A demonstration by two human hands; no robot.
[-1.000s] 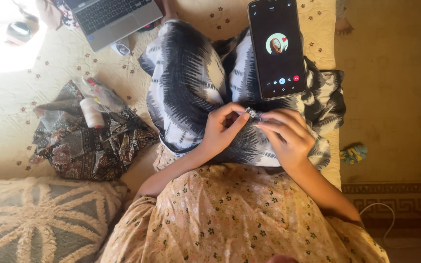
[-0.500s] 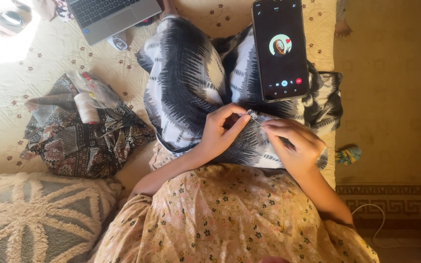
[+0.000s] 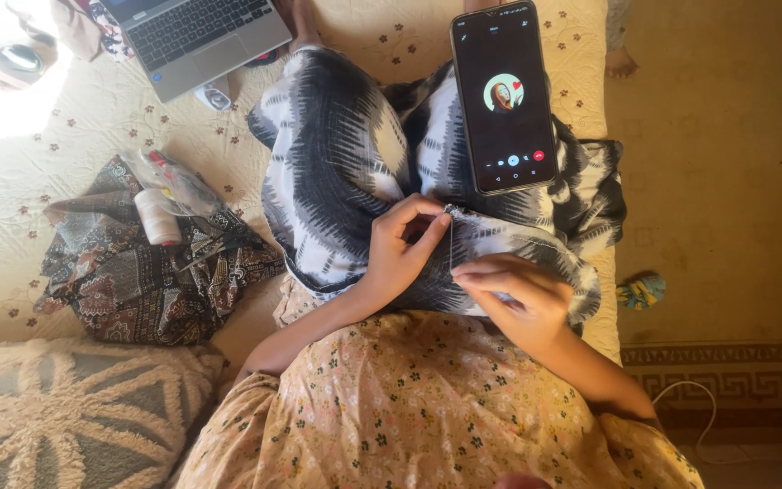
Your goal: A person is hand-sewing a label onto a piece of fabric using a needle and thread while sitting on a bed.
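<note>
My left hand (image 3: 405, 249) pinches a small needle (image 3: 449, 210) at a fold of the black-and-white cloth (image 3: 346, 163) on my lap; my right hand (image 3: 513, 299) presses the cloth flat just beside it. A phone (image 3: 504, 95) rests above.

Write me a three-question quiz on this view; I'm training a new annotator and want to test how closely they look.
1. True or false: the left hand pinches the black-and-white patterned fabric.
2. What lies on the fabric beyond the right hand? A) smartphone B) scissors C) book
3. Which thing sits on the paisley cloth: the white thread spool or the laptop?

Key: 1 true. 2 A, the smartphone, its screen lit. 3 the white thread spool; the laptop rests on the cream bedspread.
</note>
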